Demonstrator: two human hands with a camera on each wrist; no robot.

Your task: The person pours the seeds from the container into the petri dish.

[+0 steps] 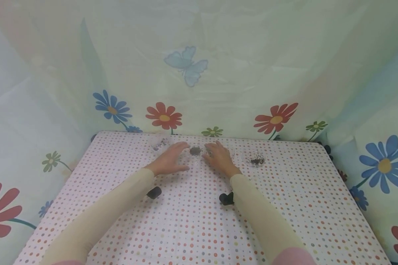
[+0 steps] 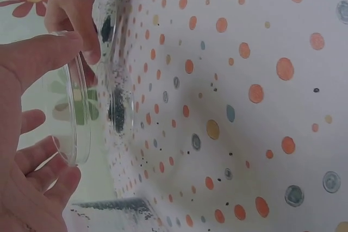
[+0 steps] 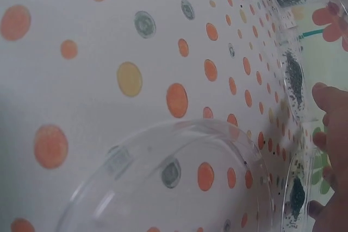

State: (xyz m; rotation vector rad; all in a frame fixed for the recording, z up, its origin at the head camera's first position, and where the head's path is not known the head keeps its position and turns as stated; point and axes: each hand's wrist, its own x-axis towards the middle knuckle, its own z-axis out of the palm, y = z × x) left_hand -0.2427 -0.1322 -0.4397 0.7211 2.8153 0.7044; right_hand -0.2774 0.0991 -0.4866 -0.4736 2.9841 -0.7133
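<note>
In the left wrist view my left hand [image 2: 27, 101] holds a clear round petri dish lid [image 2: 76, 112] on edge, thumb on one side and fingertips on the other. My right hand [image 1: 219, 158] is to the right, its fingers loosely bent beside a clear dish of dark grains [image 1: 195, 151]. Nothing shows between the right fingers [image 3: 321, 99]; whether they touch a dish I cannot tell. More petri dishes with dark grains stand in the row: one at left [image 1: 160, 143] and one at right [image 1: 257, 161]. Another is partly hidden by the right hand.
Near the right wrist lies another clear round lid [image 3: 168, 188] on the dotted tablecloth [image 1: 185, 228]. A few stray grains are scattered on the cloth. Behind the table's far edge hangs a flowered curtain [image 1: 238, 84], with more of it on both sides.
</note>
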